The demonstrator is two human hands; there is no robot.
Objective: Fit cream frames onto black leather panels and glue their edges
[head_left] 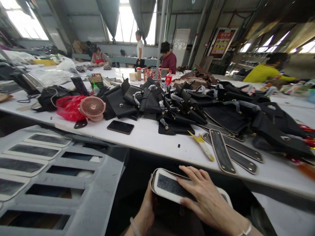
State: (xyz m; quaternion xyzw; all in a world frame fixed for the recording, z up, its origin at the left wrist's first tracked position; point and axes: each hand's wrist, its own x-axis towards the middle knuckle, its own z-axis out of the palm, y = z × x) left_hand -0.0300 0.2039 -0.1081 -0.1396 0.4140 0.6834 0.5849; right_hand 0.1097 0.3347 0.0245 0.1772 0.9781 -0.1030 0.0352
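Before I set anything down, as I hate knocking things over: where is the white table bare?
Along its near edge, between the phone and the yellow-tipped tool, bar one small black bit. Another patch lies right of the leather strips. It is crowded behind, under heaped black bags.

Leather-goods workshop, black bags (150, 100), long worktables (157, 144)
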